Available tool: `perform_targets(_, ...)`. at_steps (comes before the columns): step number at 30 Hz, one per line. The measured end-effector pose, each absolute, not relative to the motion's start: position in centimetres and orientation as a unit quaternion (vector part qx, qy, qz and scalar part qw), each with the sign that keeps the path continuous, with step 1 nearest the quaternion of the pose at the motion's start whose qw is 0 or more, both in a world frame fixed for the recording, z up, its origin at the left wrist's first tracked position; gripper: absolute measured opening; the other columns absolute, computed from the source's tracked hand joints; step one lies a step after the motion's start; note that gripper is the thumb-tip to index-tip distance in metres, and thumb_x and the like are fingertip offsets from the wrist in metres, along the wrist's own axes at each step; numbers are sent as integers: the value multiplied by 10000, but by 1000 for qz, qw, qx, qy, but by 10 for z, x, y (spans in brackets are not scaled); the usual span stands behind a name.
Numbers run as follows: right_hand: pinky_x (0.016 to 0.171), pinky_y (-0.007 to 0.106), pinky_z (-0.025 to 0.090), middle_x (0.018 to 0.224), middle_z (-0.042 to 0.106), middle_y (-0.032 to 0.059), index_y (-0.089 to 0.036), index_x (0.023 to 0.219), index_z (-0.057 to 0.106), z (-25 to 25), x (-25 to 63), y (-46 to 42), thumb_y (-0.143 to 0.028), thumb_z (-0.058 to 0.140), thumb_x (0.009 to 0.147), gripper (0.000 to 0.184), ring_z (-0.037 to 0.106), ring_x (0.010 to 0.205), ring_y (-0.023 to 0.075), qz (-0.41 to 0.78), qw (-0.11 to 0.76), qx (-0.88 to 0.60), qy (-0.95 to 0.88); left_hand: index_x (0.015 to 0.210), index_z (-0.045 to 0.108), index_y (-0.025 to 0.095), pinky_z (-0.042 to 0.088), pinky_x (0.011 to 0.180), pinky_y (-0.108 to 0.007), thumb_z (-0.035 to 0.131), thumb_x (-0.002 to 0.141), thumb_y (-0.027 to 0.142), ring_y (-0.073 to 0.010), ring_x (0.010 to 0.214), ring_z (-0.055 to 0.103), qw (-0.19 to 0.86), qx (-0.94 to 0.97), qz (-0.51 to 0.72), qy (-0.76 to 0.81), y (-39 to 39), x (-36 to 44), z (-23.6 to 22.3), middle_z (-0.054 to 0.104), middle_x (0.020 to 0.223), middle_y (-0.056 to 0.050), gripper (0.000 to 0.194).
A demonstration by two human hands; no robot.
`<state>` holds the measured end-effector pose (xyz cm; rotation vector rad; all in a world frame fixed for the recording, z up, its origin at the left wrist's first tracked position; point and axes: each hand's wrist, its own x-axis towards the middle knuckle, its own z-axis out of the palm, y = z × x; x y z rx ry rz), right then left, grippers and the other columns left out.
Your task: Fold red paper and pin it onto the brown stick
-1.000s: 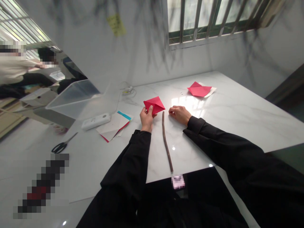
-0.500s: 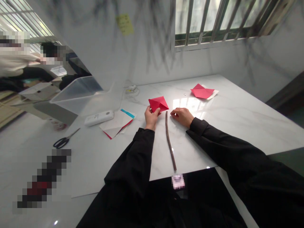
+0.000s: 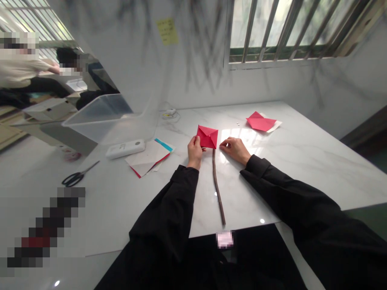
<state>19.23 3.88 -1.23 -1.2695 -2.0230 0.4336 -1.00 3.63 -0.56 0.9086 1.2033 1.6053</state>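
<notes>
My left hand (image 3: 196, 152) pinches a folded red paper (image 3: 207, 136) at its left edge, thumb on top. Creases run in from the corners of the paper, and its face is turned toward me. A thin brown stick (image 3: 217, 187) lies lengthwise on the table, its far end just at the paper's lower corner; whether they touch I cannot tell. To the right of the paper, my right hand (image 3: 237, 150) rests on the table with thumb and forefinger pinched together. Anything between those fingertips is too small to make out.
Another folded red paper (image 3: 261, 122) lies on a pale sheet at the back right, near tiny white bits (image 3: 238, 124). Leftward are stacked papers (image 3: 149, 157), a white device (image 3: 125, 149), black scissors (image 3: 74, 178) and a clear plastic bin (image 3: 99, 117). People sit far left.
My left hand has turned the red paper and brought it slightly right, over the stick's far end. The right hand keeps its pinch, almost still. The view has shifted a little.
</notes>
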Motion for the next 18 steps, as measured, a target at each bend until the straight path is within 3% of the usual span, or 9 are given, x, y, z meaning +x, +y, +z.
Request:
perform_targets(4,810,347,501,891,742,72,-202,907,821,-11,199,65,-213,690,894,132,626,745,198,148,352,-507,-773,935,671,194,474,523,-222,698,883,397,-122,583,546,466,356,646,489,37,-12,-6,608,726,11,211)
perform_targets(7,857,378,513,954,762,98,-179,1006,805,-10,216,83,-194,653,897,188,653,805,226,117,411,-544,-722,951,669,198,489,543,-224,694,833,329,-128,625,578,478,348,643,487,35,-13,-4,640,781,-1,179)
perform_targets(13,859,407,541,986,769,94,-198,988,779,-3,233,70,-312,624,956,195,679,849,239,82,483,-532,-691,879,644,193,523,607,-241,706,752,295,-156,754,630,481,376,642,464,28,-11,2,671,870,-35,176)
perform_targets(18,759,374,575,1114,741,107,-204,1172,736,6,207,41,-464,620,987,340,695,910,231,110,539,-470,-690,999,671,174,541,710,-277,830,657,293,-153,758,661,500,414,617,445,28,-8,2,712,867,-41,396)
